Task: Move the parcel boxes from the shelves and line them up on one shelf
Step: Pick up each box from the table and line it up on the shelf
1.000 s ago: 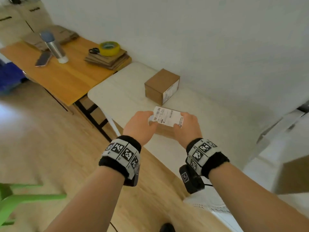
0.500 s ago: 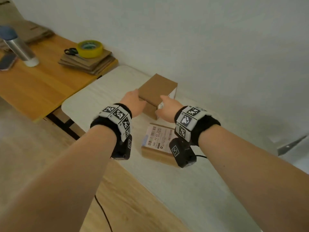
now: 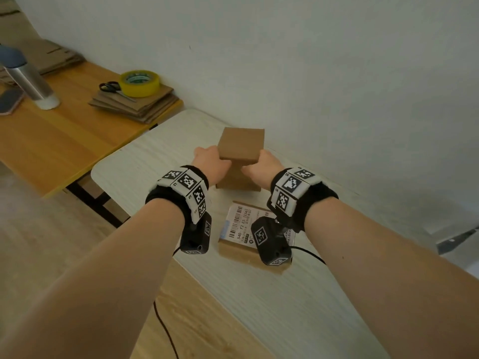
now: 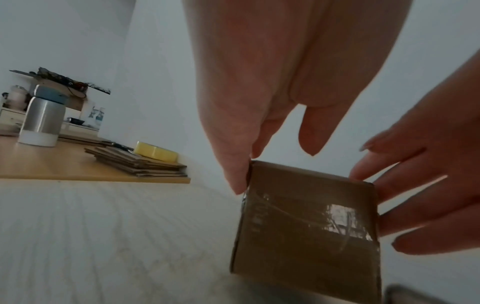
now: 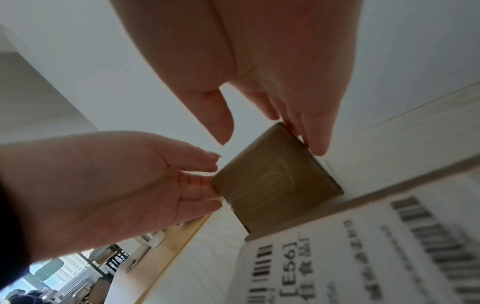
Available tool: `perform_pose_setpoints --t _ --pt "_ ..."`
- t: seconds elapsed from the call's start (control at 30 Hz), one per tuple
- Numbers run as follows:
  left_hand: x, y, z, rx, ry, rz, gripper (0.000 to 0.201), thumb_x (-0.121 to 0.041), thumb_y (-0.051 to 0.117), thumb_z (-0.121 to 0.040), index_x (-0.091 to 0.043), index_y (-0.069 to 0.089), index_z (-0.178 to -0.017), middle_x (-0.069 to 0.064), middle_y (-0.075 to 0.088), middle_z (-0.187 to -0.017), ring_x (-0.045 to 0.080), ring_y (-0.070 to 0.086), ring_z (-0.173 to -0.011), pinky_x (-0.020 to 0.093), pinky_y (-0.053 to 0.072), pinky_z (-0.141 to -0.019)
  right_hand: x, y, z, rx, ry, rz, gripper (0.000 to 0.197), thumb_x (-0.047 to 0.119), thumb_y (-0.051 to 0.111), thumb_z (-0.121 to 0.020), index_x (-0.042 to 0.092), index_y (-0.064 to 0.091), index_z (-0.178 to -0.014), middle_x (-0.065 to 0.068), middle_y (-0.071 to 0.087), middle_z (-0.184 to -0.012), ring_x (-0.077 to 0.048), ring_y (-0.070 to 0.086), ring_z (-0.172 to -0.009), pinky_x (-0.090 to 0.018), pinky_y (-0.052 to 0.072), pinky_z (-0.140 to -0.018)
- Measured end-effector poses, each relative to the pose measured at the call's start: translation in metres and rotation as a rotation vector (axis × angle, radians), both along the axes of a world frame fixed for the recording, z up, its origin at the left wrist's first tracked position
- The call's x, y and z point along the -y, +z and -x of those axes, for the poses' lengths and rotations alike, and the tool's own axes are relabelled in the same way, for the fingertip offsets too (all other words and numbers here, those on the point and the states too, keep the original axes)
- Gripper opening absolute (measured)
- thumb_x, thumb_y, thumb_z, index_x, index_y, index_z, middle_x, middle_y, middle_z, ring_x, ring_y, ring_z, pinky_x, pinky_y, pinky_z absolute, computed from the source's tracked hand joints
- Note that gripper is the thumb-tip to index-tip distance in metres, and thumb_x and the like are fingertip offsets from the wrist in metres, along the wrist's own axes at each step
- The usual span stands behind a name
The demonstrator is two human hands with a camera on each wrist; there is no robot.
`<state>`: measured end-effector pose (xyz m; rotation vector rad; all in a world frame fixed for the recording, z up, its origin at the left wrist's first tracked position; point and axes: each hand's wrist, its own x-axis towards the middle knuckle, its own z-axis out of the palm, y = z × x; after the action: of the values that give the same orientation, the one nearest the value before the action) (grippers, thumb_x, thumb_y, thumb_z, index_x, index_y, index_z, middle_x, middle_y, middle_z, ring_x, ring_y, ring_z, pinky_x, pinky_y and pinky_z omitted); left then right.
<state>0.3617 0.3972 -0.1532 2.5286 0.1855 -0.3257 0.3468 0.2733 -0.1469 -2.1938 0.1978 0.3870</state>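
What moved: since half a second ago we turned the plain box [image 3: 240,149] so its sides run straight away from us, and our hands slid along to its two sides.
Plain box: it sits at the far side of the white table [image 3: 145,161], close to the wall [image 3: 311,73]. Its near face has shiny clear tape on it.
Our left hand [image 3: 211,161]: it presses on the left side of the plain box. The fingers [image 4: 233,174] are straight and close together, tips flat on the box edge.
Our right hand [image 3: 261,168]: it presses on the right side of the same box. The fingers [image 5: 315,142] are straight and held together too, and the thumb [image 5: 221,121] hangs free of the box.
Grip: we squeeze the box between flat fingers. No finger curls round it.
Label box [image 3: 255,234]: it lies flat on the white table, nearer to us than the plain box and just beside it. We cannot tell if the two touch. It has a white label with bar codes on top. Our right wrist camera [image 3: 272,242] hides part of it.
Wooden table [image 3: 51,141]: it stands to the left, next to the white table.
On the wooden table: a yellow tape roll [image 3: 139,82] and black scissors [image 3: 111,87] sit on a pile of flat cardboard [image 3: 140,106]. A silver bottle [image 3: 28,79] with a blue cap stands farther left.
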Motion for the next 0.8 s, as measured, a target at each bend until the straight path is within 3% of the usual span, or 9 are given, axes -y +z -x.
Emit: perform_pose_setpoints --t 0.1,0.2,0.27,0.33,0.4,0.53,0.57,0.67,0.8 --pt "0.000 0.019 0.009 0.064 0.015 0.087 0.037 -0.022 0.046 -0.094 0.003 0.046 -0.121 0.020 0.037 -0.127 0.029 0.047 -0.091 0.031 0.037 -0.079 0.000 0.013 0.006 0.110 -0.105 -0.078 0.045 0.017 0.060 -0.085 0.005 0.044 -0.125 -0.012 0.056 -0.119 -0.027 0.055 -0.108 -0.031 0.044 -0.085" --pt "-0.001 0.039 0.023 0.172 0.004 0.167 0.027 -0.021 0.047 -0.093 0.004 0.051 -0.103 0.023 0.041 -0.122 0.031 0.048 -0.087 0.031 0.036 -0.077 0.002 0.033 0.021 0.251 -0.211 -0.157 0.046 0.015 0.059 -0.087 0.003 0.041 -0.128 -0.012 0.052 -0.123 -0.023 0.053 -0.108 -0.025 0.040 -0.083" --pt "-0.002 0.052 0.036 0.250 -0.010 0.205 0.019 -0.020 0.048 -0.093 -0.005 0.046 -0.081 0.023 0.044 -0.112 0.025 0.046 -0.075 0.031 0.037 -0.073 0.003 0.046 0.038 0.361 -0.245 -0.182 0.050 0.014 0.058 -0.086 0.005 0.040 -0.132 -0.010 0.048 -0.127 -0.021 0.050 -0.112 -0.025 0.040 -0.088" --pt "-0.002 0.064 0.052 0.324 -0.021 0.223 0.021 -0.021 0.048 -0.093 -0.014 0.041 -0.075 0.018 0.044 -0.103 0.019 0.043 -0.071 0.032 0.039 -0.073 0.003 0.056 0.058 0.441 -0.252 -0.204 0.055 0.014 0.058 -0.085 0.009 0.038 -0.136 -0.009 0.044 -0.132 -0.021 0.046 -0.119 -0.029 0.040 -0.099" --pt "-0.001 0.077 0.073 0.394 -0.035 0.239 0.012 -0.022 0.048 -0.092 -0.011 0.047 -0.087 0.018 0.049 -0.103 0.020 0.046 -0.078 0.030 0.038 -0.074 0.005 0.065 0.081 0.477 -0.253 -0.228 0.059 0.015 0.058 -0.086 0.012 0.034 -0.140 -0.007 0.040 -0.138 -0.019 0.041 -0.125 -0.035 0.037 -0.106" --pt "0.004 0.097 0.125 0.479 -0.055 0.250 0.029 -0.022 0.048 -0.092 -0.003 0.055 -0.113 0.024 0.053 -0.107 0.032 0.054 -0.091 0.039 0.044 -0.082 0.014 0.083 0.131 0.512 -0.276 -0.293 0.056 0.019 0.057 -0.088 0.012 0.036 -0.140 -0.006 0.041 -0.138 -0.017 0.041 -0.126 -0.038 0.038 -0.106" --pt "0.007 0.102 0.142 0.493 -0.051 0.259 0.030 -0.022 0.048 -0.093 -0.004 0.056 -0.115 0.022 0.054 -0.110 0.031 0.055 -0.095 0.039 0.045 -0.083 0.017 0.086 0.145 0.512 -0.283 -0.303 0.054 0.021 0.057 -0.089 0.013 0.037 -0.138 -0.005 0.042 -0.137 -0.016 0.042 -0.124 -0.039 0.039 -0.106" --pt "0.015 0.119 0.199 0.503 0.011 0.292 0.033 -0.018 0.047 -0.095 -0.010 0.055 -0.127 0.009 0.052 -0.123 0.018 0.052 -0.107 0.023 0.038 -0.086 0.026 0.098 0.190 0.503 -0.331 -0.357 0.048 0.030 0.057 -0.089 0.013 0.042 -0.131 -0.005 0.045 -0.129 -0.018 0.048 -0.115 -0.038 0.042 -0.101" --pt "0.035 0.144 0.281 0.576 0.081 0.270 0.029 -0.016 0.046 -0.096 -0.009 0.062 -0.119 -0.001 0.059 -0.106 0.007 0.051 -0.092 0.015 0.033 -0.077 0.044 0.116 0.248 0.463 -0.353 -0.350 0.049 0.039 0.054 -0.090 0.012 0.041 -0.129 -0.008 0.046 -0.128 -0.018 0.049 -0.108 -0.029 0.043 -0.093"
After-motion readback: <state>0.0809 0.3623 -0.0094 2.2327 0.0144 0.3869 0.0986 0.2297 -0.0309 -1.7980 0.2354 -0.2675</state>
